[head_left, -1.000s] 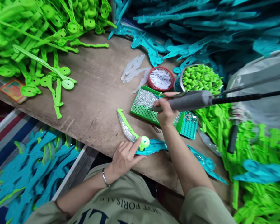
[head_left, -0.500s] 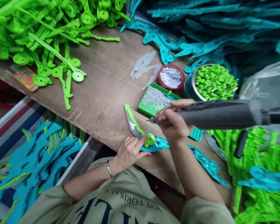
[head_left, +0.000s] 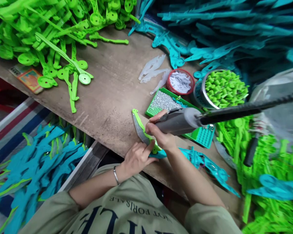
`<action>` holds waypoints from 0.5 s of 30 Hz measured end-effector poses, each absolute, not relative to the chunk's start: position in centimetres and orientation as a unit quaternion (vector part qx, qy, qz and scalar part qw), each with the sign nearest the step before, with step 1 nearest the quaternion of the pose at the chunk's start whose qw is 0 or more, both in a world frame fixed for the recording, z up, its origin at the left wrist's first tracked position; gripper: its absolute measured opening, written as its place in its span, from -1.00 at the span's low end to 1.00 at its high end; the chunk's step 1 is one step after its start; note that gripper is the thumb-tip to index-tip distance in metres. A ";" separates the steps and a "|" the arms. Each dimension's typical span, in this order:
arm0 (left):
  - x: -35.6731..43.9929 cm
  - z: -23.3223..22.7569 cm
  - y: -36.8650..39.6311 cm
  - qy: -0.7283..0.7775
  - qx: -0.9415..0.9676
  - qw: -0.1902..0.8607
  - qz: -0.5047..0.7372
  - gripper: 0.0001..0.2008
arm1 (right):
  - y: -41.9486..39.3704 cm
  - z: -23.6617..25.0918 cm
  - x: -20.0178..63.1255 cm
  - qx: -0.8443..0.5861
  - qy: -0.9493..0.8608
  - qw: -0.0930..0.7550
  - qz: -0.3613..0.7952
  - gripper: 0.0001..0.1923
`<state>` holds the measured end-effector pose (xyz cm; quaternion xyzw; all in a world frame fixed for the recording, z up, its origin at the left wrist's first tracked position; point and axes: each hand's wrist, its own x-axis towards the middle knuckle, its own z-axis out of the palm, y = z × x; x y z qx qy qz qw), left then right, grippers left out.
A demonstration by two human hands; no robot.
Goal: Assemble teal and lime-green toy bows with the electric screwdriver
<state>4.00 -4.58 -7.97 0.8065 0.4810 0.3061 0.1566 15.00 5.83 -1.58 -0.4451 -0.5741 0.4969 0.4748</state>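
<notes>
Two bare hands are working at the near edge of a worn brown wooden surface [head_left: 107,94]. The right hand [head_left: 161,138] is gripping a thick grey power screwdriver [head_left: 179,121], its tip hidden behind the fingers and angled down onto a toy knife [head_left: 141,130]. One black cable [head_left: 249,109] is running from the tool's rear end off to the right. The left hand [head_left: 136,157], wearing one thin bracelet, is pressing the toy knife flat, its fingers curled beside the hub. The knife is lying just inside the near edge, showing a slim green plastic handle and a curved silvery blade, with a teal piece under it.

Just behind the hands, one green perforated tray [head_left: 161,104] is holding a heap of tiny shiny screws, too many to count. Beside it are sitting one small red basket [head_left: 180,81] of white pieces and one round metal bowl [head_left: 221,87] heaped with small green plastic bits. A few translucent white blades [head_left: 152,70] are lying nearby.

Piles of flat green plastic parts [head_left: 51,39] with round ends are crowding the far left; teal parts [head_left: 222,29] are filling the far right. The middle of the surface is lying bare. Below the near edge, one bin of teal parts [head_left: 36,165] is sitting on the floor
</notes>
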 end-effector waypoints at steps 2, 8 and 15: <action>4.0 -7.8 -4.5 0.478 0.803 0.150 0.323 -0.42 | 6.2 -1.5 14.9 -0.445 -0.583 0.447 0.512 -0.78; 4.0 -7.6 -4.4 0.485 0.797 0.154 0.324 -0.53 | 7.7 -1.0 15.6 -0.339 -0.662 0.379 0.551 -0.81; 3.9 -7.4 -4.4 0.477 0.811 0.153 0.302 -0.30 | 10.6 -0.9 18.4 -0.361 -0.523 0.669 0.387 -0.80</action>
